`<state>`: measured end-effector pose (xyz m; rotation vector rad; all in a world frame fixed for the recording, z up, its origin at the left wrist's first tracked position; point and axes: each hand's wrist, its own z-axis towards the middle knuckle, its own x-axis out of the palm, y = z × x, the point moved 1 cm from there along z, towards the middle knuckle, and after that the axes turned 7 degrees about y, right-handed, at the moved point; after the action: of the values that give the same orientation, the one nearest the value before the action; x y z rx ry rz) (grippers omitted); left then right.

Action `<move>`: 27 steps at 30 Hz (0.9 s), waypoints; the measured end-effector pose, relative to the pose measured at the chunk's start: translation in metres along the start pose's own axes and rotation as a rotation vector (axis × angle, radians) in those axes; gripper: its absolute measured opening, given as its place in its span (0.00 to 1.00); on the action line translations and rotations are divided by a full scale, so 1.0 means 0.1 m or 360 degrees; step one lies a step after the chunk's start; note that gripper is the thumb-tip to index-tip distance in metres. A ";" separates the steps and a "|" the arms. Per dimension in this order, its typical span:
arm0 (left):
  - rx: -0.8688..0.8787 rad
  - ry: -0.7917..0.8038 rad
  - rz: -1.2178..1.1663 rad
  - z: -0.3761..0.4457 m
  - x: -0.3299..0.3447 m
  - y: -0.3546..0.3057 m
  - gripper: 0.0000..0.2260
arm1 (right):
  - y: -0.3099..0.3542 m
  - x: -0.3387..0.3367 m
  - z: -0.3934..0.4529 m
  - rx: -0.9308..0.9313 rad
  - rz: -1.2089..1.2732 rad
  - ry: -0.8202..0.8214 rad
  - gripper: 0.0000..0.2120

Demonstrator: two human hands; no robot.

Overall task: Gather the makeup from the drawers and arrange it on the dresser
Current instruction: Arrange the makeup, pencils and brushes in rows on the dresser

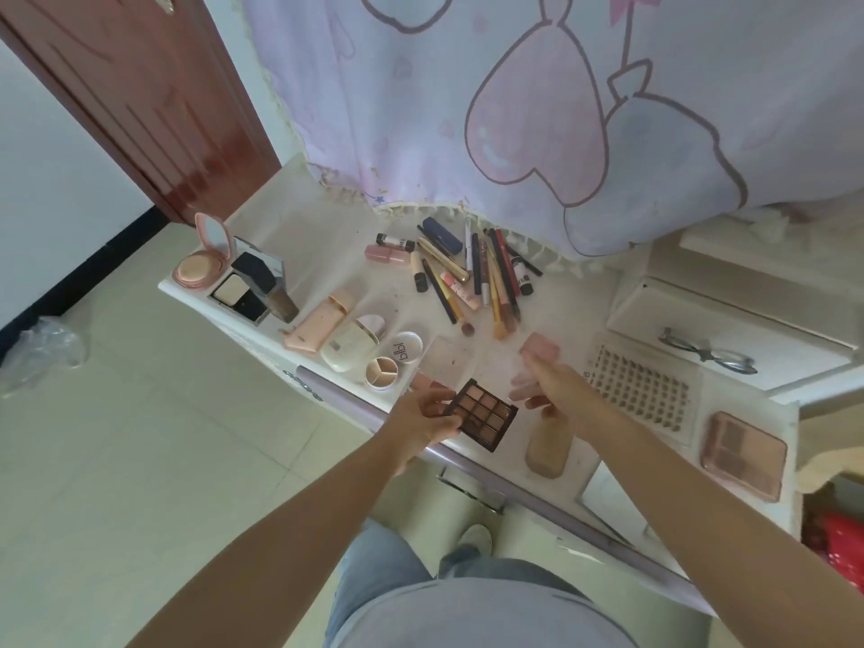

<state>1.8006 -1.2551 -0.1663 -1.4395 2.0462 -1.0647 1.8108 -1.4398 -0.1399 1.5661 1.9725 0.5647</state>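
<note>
White dresser, curtain hung over its back edge. Left hand grips the open palette by its left edge, just above the front lip. Judged light, rigid; pans brittle, so hold the frame edges. Right hand hovers beside it, fingers loosely spread and blurred, apparently holding nothing.

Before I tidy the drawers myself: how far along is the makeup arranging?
Mostly done: compacts stand in a row at the left and pencils lie piled on the dresser. The left hand holds a nine-pan eyeshadow palette; the right hand hovers empty. Placing it remains.
</note>
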 end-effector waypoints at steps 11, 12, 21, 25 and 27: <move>-0.0100 -0.0115 0.0018 0.06 0.02 0.26 0.16 | -0.16 0.16 0.37 -0.0021 -0.0210 -0.0167 0.21; -0.0103 -0.0159 0.0038 0.06 0.02 0.29 0.16 | -0.17 0.14 0.40 -0.0020 -0.0220 -0.0209 0.20; -0.0171 -0.0568 0.0003 0.08 0.09 0.51 0.09 | -0.12 0.13 0.45 -0.0039 -0.0103 -0.0294 0.06; -0.0204 -0.0630 -0.0042 0.11 0.08 0.53 0.10 | -0.12 0.14 0.42 -0.0097 -0.0122 -0.0278 0.14; -0.0209 -0.0661 -0.0083 0.13 0.06 0.51 0.10 | -0.11 0.13 0.40 -0.0136 -0.0110 -0.0278 0.13</move>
<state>1.7763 -1.2567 -0.2135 -1.6272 1.8109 -0.5925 1.8264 -1.4302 -0.1795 1.4392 1.8398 0.4613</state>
